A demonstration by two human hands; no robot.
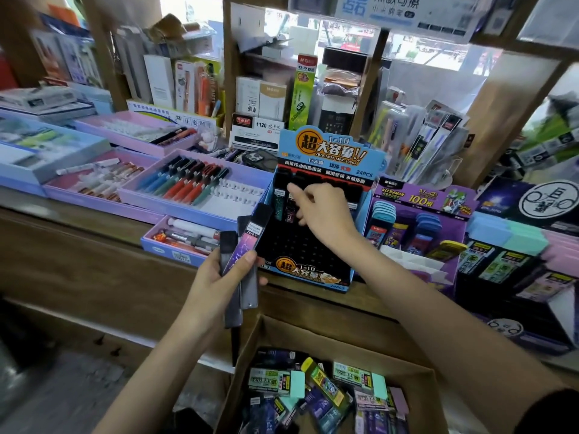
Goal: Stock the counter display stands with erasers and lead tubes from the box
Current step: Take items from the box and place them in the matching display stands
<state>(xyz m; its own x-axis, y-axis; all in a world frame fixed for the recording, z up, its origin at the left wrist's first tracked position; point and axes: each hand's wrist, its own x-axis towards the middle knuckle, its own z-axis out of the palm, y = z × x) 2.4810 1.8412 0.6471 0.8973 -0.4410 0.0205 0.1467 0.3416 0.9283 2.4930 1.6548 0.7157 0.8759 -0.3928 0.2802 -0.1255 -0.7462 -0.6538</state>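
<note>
A crowded shop surface (94,245) of worn wood. Nearest, below both hands, the cardboard box (313,335) holds glossy wrapped erasers (297,383). The left hand (219,277) clamps a fan of lead tubes (247,245). They look slim, stiff, light and slick, so they are probably best pinched mid-length. Beyond, the right hand (322,214) curls at a tube in the blue display stand (313,270); I cannot tell whether it grips.

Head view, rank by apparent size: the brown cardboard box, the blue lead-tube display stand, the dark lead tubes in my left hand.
1. Brown cardboard box, largest, though nearest the camera and cut off by the frame.
2. Blue lead-tube display stand.
3. Dark lead tubes gripped in the left hand, clearly smallest.
</note>
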